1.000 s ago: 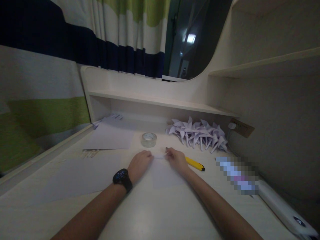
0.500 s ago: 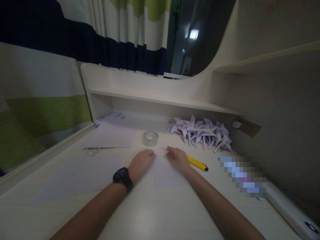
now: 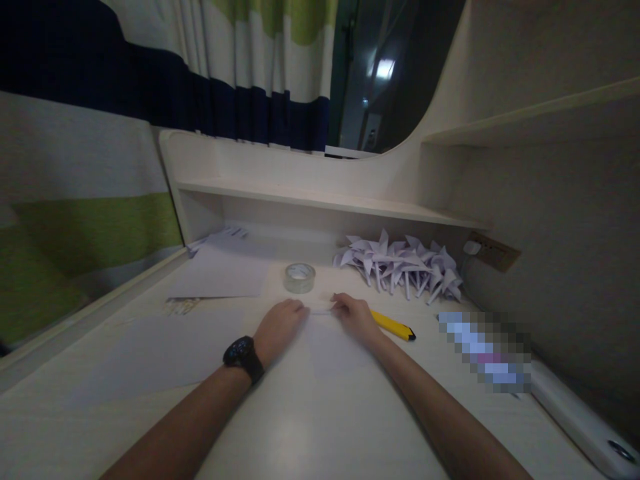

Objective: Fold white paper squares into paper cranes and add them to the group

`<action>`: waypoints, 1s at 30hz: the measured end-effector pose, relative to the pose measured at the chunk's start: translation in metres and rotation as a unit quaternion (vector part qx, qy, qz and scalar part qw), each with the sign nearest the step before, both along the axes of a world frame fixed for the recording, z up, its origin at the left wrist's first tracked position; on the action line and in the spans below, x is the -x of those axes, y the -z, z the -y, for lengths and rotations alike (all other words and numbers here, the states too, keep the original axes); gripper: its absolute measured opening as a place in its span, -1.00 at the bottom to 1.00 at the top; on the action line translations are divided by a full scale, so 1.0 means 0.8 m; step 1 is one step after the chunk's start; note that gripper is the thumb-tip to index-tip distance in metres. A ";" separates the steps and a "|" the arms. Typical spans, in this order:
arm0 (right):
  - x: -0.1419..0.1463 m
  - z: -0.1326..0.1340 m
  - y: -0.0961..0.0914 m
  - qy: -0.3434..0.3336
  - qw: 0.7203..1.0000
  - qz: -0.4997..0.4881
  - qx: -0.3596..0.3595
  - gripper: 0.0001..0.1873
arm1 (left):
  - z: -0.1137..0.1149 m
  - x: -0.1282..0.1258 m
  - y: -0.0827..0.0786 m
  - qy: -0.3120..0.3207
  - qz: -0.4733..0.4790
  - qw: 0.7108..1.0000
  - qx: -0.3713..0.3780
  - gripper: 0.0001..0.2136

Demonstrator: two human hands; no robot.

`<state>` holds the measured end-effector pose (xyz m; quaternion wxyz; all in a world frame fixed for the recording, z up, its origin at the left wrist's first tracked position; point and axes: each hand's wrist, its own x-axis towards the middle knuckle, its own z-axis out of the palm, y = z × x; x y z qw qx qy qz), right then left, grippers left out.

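Note:
A small white sheet of paper [image 3: 337, 353] lies on the desk between my forearms, its far edge turned up into a narrow rolled or folded strip. My left hand [image 3: 281, 328] pinches the strip's left end, fingers closed. At its right end my right hand [image 3: 356, 319] grips the same paper between thumb and fingers. Just right of that hand is a yellow utility knife [image 3: 393, 325], its near end partly hidden. A roll of clear tape [image 3: 300, 286] rests beyond my hands. Behind to the right lies a heap of white paper pinwheels [image 3: 400, 261] with paper sticks.
At the left are a stack of white paper [image 3: 220, 270], a larger loose sheet [image 3: 165, 350] and a few small pale pieces [image 3: 183, 306]. A pixelated object [image 3: 480, 350] and a long white device [image 3: 580, 420] line the right side. A low shelf [image 3: 300, 197] spans the back.
The turned-up strip at the paper's far edge looks slightly thicker. My hands stay in nearly the same place; the whole view has shifted a little.

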<state>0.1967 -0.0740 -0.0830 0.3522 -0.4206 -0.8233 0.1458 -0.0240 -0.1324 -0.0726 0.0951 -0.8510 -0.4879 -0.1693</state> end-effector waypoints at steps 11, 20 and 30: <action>0.011 0.007 -0.013 -0.016 0.986 -0.127 0.109 -0.76 | 0.010 -0.006 -0.013 -0.029 -0.004 1.000 -0.004 -0.80; 0.014 0.008 -0.020 -0.045 0.936 -0.295 0.189 -0.66 | 0.004 0.004 -0.007 0.003 0.097 0.995 0.028 -0.73; 0.021 0.020 -0.030 -0.028 0.912 -0.345 0.219 -0.66 | 0.010 0.007 -0.014 0.014 0.030 0.999 -0.015 -0.61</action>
